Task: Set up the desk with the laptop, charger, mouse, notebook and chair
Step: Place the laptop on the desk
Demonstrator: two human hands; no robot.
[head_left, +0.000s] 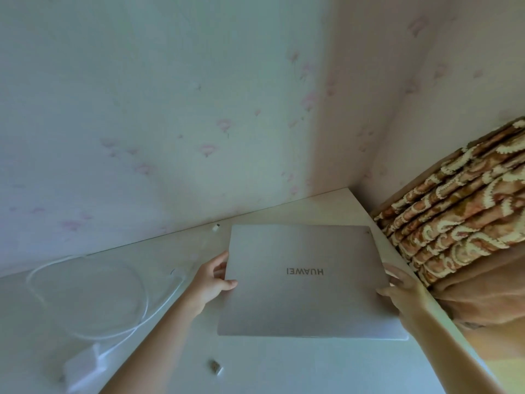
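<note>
Closed silver laptop [306,280] flat on white desk [284,365], gripped at both side edges by left hand [211,278] and right hand [403,291]. Looped white charger [85,362] cable left; patterned curtain [460,217] crowding right.

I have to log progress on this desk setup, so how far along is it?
Early. The charger and its cable lie on the desk. The left hand and right hand hold the closed laptop by its sides. No mouse, notebook or chair is visible.
</note>
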